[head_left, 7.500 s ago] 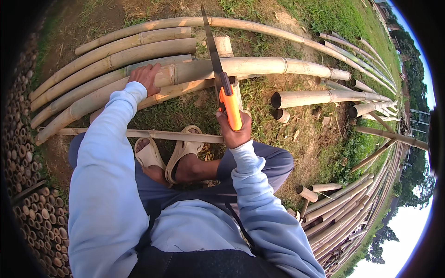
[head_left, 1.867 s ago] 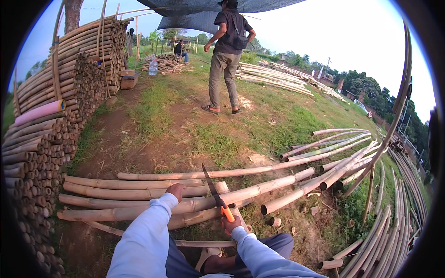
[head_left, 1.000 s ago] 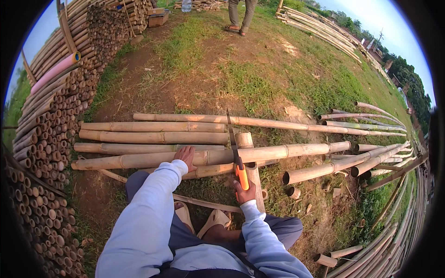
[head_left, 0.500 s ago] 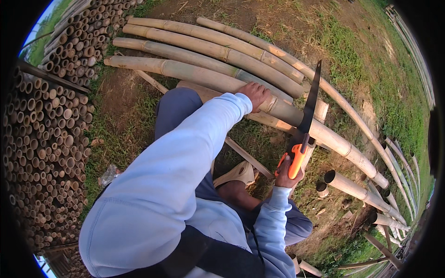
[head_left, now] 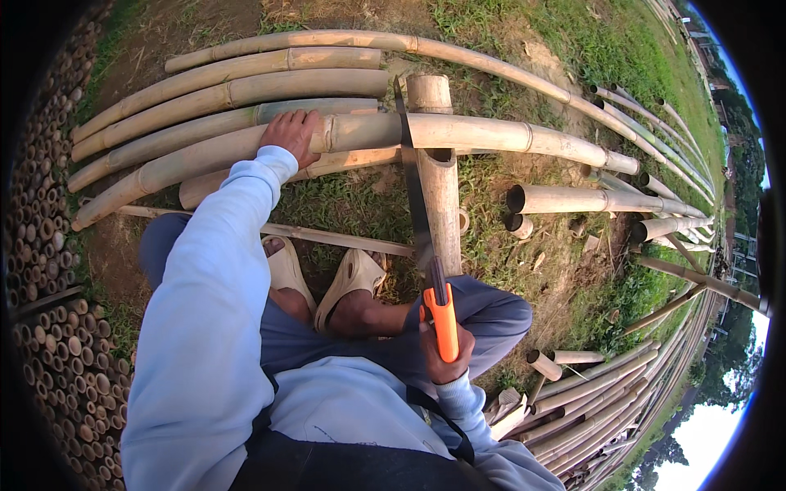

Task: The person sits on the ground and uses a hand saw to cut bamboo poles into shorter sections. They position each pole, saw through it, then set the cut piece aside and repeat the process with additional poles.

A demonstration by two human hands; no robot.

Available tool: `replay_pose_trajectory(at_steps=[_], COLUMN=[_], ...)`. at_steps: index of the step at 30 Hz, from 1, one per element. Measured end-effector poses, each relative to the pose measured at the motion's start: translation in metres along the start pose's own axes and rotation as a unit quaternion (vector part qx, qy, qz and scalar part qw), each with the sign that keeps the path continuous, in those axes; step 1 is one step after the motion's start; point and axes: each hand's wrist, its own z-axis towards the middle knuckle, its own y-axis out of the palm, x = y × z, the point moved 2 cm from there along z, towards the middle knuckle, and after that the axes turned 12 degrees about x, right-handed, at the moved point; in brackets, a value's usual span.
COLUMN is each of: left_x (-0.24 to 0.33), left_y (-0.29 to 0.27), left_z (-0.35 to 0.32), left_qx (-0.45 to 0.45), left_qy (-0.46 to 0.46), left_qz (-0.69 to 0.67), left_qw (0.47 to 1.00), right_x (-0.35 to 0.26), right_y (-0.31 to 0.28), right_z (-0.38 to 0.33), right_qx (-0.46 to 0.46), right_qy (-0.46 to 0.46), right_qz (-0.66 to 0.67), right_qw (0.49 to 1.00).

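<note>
Far left, a stack [head_left: 74, 360] of bamboo shows its round cut ends, off past the near end of the pole [head_left: 483, 132], the long one bowing across in front of the person. Just beyond the pole lie the cut lengths [head_left: 237, 92], side by side. And here's the left hand [head_left: 292, 135], down on top of the pole, fingers together and clamped over it! On the person's side of the pole, beige sandals [head_left: 348, 286] sit on the grass. Now the saw [head_left: 417, 200]: dark blade right across the pole, tip poking out beyond it; I can't tell how deep the teeth sit. Under the pole runs the crosspiece [head_left: 440, 213], thick and pale. Nearer the body than the pole, the right hand [head_left: 461, 352] has its fingers clamped around the saw's orange handle. Right of that, still on the pole's near side, a stub [head_left: 518, 226] lies beside an open-ended tube [head_left: 581, 200], with a heap [head_left: 606, 393] lower down.
</note>
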Motion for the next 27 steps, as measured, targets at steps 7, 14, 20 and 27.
replay_pose_trajectory(at_steps=[7,14,20,27], left_x=[0.005,0.001,0.009,-0.007], left_y=[-0.005,-0.004,-0.002,-0.002], left_z=[0.007,-0.002,0.014,-0.002], left_qx=[0.026,0.032,0.009,0.034], left_qy=[0.015,-0.001,0.020,0.014], left_qz=[0.000,0.010,0.008,0.010], left_qw=[1.000,0.999,1.000,0.999], right_x=[0.031,-0.007,0.032,-0.005], right_y=[0.068,-0.016,0.087,-0.020], right_z=[0.098,-0.030,0.112,-0.035], right_qx=[0.006,-0.011,0.022,-0.023], right_qy=[0.030,0.065,0.018,0.093], right_qz=[0.032,-0.050,0.053,-0.036], right_qw=[0.999,0.997,0.998,0.995])
